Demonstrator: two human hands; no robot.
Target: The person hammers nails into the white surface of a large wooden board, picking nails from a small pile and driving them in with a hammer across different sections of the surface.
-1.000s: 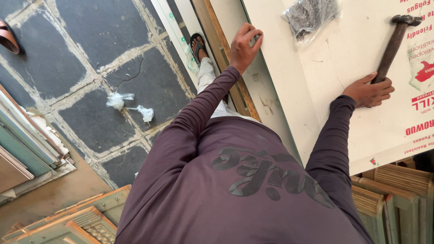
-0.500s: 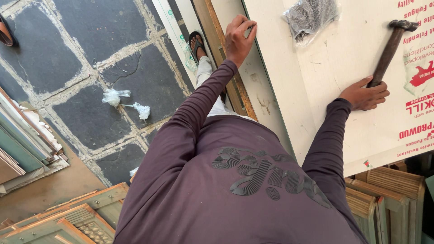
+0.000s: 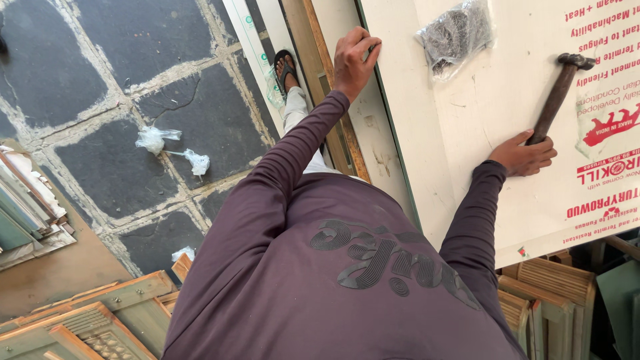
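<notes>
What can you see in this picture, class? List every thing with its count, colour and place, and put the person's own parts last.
white flat board with red print: one, white, right half of the view
wooden-handled hammer: one, brown handle and dark head, lying on the board
clear plastic bag of small dark pieces: one, grey, on the board near the top
crumpled clear plastic scraps: several, whitish, on the floor at left
dark stone floor tiles: many, dark grey with pale joints, left half
green carved wooden frames: several, bottom left
black sandal: one, on the foot, top centre
left hand: gripping the board's edge
right hand: holding the hammer's handle
</notes>
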